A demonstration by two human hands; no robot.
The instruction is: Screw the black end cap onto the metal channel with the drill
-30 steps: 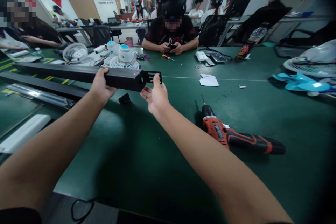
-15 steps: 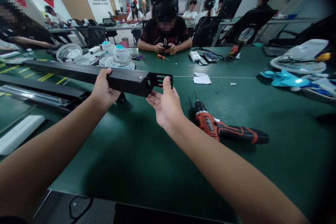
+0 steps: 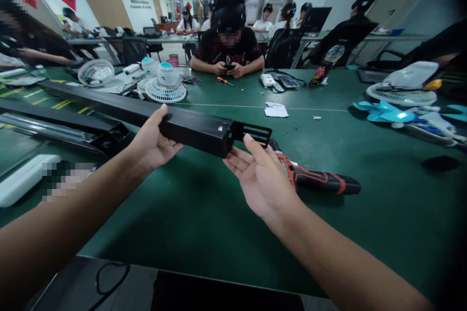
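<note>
A long black rectangular tube [image 3: 197, 129] slants across the view from the far left, its near end raised above the table. My left hand [image 3: 155, 143] grips it from below, with the thumb on top. From its open end juts a flat black slotted bracket [image 3: 253, 132]. My right hand [image 3: 260, 170] is closed at that end, thumb against the bracket and fingers under the tube's lower edge. Behind my right hand lies a red and black cordless drill [image 3: 317, 178], its front partly hidden.
The green table [image 3: 204, 223] carries other black profiles [image 3: 73, 119] and a white bar [image 3: 29, 177] at left. Fan parts [image 3: 166, 82] stand at the back, blue fan blades [image 3: 392, 112] at right. White paper [image 3: 276, 110] lies mid-table. A person [image 3: 228, 39] sits opposite holding a phone.
Both hands and the tube's near end have moved to the right and toward me. The bracket and my right hand now cover the front of the drill.
</note>
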